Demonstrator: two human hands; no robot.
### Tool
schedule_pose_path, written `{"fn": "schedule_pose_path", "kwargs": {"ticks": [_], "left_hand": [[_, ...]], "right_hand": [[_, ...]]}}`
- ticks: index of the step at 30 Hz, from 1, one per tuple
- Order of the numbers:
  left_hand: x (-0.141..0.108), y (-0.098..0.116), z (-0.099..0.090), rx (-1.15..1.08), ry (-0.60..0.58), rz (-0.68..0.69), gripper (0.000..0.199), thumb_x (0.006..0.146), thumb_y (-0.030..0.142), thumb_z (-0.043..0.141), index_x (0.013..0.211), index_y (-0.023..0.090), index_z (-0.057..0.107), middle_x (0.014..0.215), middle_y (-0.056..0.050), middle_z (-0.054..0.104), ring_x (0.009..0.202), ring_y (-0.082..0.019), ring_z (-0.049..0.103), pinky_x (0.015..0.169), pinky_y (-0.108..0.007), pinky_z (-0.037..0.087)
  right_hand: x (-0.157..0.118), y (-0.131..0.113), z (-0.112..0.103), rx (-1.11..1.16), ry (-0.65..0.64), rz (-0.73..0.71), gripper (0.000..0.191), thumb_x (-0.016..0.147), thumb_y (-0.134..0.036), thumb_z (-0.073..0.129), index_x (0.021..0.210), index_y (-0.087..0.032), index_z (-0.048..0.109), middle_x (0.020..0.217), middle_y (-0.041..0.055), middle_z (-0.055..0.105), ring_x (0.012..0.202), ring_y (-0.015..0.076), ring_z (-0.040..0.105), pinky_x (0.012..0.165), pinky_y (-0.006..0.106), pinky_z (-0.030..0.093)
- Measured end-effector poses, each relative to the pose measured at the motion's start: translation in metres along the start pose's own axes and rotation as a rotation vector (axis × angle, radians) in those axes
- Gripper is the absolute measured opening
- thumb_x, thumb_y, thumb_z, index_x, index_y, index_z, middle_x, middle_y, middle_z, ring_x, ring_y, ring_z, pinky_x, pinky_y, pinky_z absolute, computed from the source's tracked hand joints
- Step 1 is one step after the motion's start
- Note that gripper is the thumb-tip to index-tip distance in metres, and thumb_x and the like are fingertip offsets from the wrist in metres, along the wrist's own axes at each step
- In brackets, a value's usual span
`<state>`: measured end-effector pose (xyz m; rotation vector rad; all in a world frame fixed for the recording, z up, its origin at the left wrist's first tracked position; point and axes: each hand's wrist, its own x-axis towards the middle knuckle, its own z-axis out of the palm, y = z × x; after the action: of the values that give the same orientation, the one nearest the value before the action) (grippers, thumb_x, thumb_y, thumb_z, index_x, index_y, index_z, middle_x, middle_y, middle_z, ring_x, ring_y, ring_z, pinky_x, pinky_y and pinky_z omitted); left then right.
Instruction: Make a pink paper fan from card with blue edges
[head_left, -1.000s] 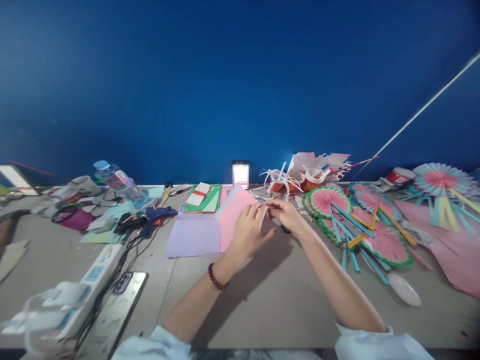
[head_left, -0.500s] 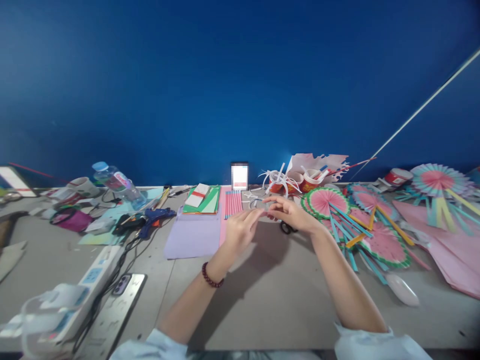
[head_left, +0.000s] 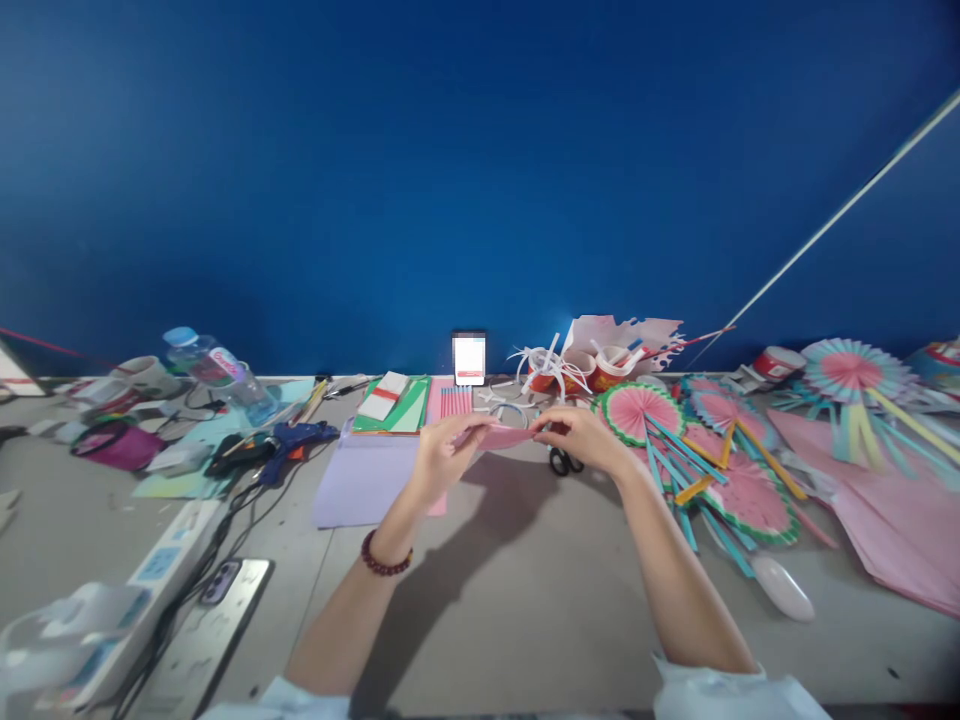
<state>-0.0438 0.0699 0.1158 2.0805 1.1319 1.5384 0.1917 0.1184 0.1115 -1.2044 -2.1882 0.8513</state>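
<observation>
A narrow piece of pink paper (head_left: pixel 508 436) stretches between my two hands, raised above the table. My left hand (head_left: pixel 448 455) pinches its left end; a dark red bead bracelet circles that wrist. At the right end, my right hand (head_left: pixel 576 434) grips the paper between thumb and fingertips. Black-handled scissors (head_left: pixel 561 461) lie just under my right hand, their blades partly hidden. Beyond the paper sits a clear roll of tape (head_left: pixel 510 412). Thin pink and blue strips (head_left: pixel 455 401) lie behind my left hand.
Purple paper (head_left: pixel 367 485) and green sheets (head_left: pixel 416 408) lie left of centre. Watermelon paper fans (head_left: pixel 757 497) cover the right side, near a white computer mouse (head_left: pixel 783 588). Further left are a glue gun (head_left: pixel 289 447), a water bottle (head_left: pixel 221 370), a power strip (head_left: pixel 161 560) and a phone (head_left: pixel 210 630).
My hands have moved apart, the left one shifting leftward. The pink paper now shows stretched between them, where before it was barely visible. The whole view has shifted slightly.
</observation>
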Motion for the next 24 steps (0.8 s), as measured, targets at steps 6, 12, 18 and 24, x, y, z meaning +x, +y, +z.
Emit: {"fn": "schedule_pose_path", "kwargs": {"ticks": [6, 12, 18, 24], "left_hand": [[0.006, -0.004, -0.015, 0.012, -0.087, 0.061, 0.015, 0.086, 0.016, 0.058, 0.096, 0.018, 0.069, 0.090, -0.005, 0.072, 0.083, -0.015, 0.066, 0.072, -0.024, 0.053], [0.001, 0.008, -0.021, 0.297, -0.219, 0.089, 0.026, 0.089, 0.012, 0.050, 0.109, 0.020, 0.063, 0.100, -0.006, 0.068, 0.092, -0.017, 0.062, 0.082, -0.031, 0.051], [-0.007, 0.012, -0.010, 0.684, -0.110, 0.211, 0.028, 0.086, 0.004, 0.047, 0.103, 0.018, 0.064, 0.091, -0.007, 0.063, 0.088, -0.022, 0.056, 0.075, -0.035, 0.047], [-0.048, -0.002, 0.004, 0.815, -0.243, 0.313, 0.026, 0.090, 0.006, 0.044, 0.107, 0.014, 0.061, 0.093, -0.009, 0.062, 0.087, -0.022, 0.055, 0.079, -0.036, 0.045]], "right_hand": [[-0.001, 0.001, -0.001, -0.063, 0.059, -0.073, 0.013, 0.082, -0.022, 0.056, 0.086, -0.021, 0.068, 0.083, 0.0004, 0.067, 0.070, 0.0122, 0.056, 0.064, 0.023, 0.042], [-0.005, -0.015, -0.003, -0.133, 0.199, -0.143, 0.013, 0.082, -0.018, 0.051, 0.086, -0.020, 0.064, 0.085, 0.0021, 0.065, 0.072, 0.0139, 0.057, 0.067, 0.025, 0.045], [-0.017, -0.031, 0.004, -0.234, 0.466, -0.260, 0.015, 0.087, -0.021, 0.049, 0.091, -0.020, 0.063, 0.095, 0.0068, 0.064, 0.090, 0.0205, 0.061, 0.081, 0.033, 0.049], [-0.047, 0.003, 0.051, -0.453, 0.518, -0.269, 0.021, 0.089, -0.015, 0.043, 0.092, -0.021, 0.064, 0.100, 0.0089, 0.067, 0.092, 0.0216, 0.063, 0.083, 0.035, 0.051]]}}
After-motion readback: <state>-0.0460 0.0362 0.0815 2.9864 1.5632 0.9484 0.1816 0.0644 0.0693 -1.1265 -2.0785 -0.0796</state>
